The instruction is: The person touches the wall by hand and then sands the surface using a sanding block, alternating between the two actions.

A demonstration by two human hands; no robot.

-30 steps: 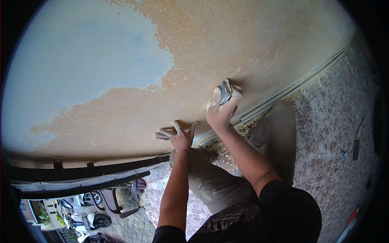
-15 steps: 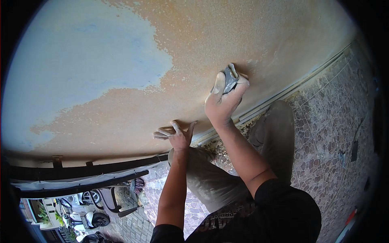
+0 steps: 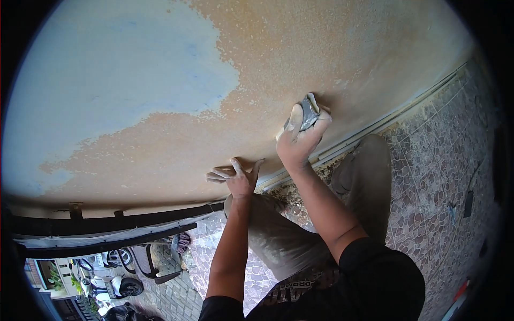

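Note:
My right hand (image 3: 301,140) is closed around a folded piece of grey sandpaper (image 3: 309,113), pressing it to the wall (image 3: 176,142). The sheet's folded end shows above my fingers, with a paler inner side. Pale dust coats this hand. Lower and to the left, my left hand (image 3: 241,181) rests on the wall with its fingers spread, dusty at the tips, and holds nothing. The wall's surface is worn tan around the hands, with a ragged-edged pale blue-white patch (image 3: 128,64) at the upper left.
A narrow ledge (image 3: 369,131) runs along the wall's foot. Stone-patterned floor tiles (image 3: 423,176) lie to the right, beyond my knees (image 3: 369,171). At the lower left are a dark rail (image 3: 107,247), a dark chair (image 3: 147,265) and parked motorcycles (image 3: 110,286).
My right hand has slid slightly down the wall with the sandpaper. The left hand keeps its place on the wall; the view has shifted a little.

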